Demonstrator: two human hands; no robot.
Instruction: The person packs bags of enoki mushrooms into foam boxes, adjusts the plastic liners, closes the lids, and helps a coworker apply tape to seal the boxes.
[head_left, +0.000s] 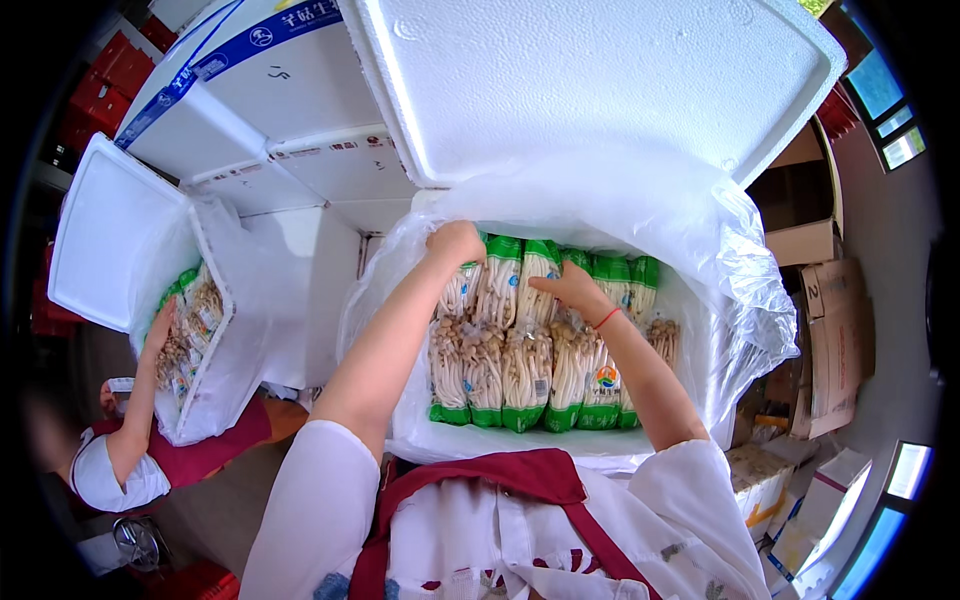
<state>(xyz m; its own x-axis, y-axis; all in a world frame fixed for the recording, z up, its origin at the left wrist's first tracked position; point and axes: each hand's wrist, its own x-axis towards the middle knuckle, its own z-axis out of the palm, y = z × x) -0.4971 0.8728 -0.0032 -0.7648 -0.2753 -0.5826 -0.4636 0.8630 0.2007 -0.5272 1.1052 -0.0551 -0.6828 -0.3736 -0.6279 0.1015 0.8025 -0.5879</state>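
Before me a white foam box (705, 337), lined with a clear plastic bag (600, 199), holds two rows of bagged long-stemmed mushrooms. The upper-row packs (504, 281) have green ends at the far side; the lower-row packs (526, 379) have theirs towards me. My left hand (457, 241) reaches to the upper row's left end, its fingers hidden, so its grip cannot be made out. My right hand (574, 291), with a red cord at the wrist, rests on packs right of the middle of that row. Its thumb is spread and its fingertips are partly hidden.
The box's raised foam lid (600, 82) stands at the back. Stacked white foam boxes (300, 97) rise behind on the left. At left a co-worker's hand (160, 326) touches packs in another foam box (214, 360). Cardboard boxes (832, 345) stand at right.
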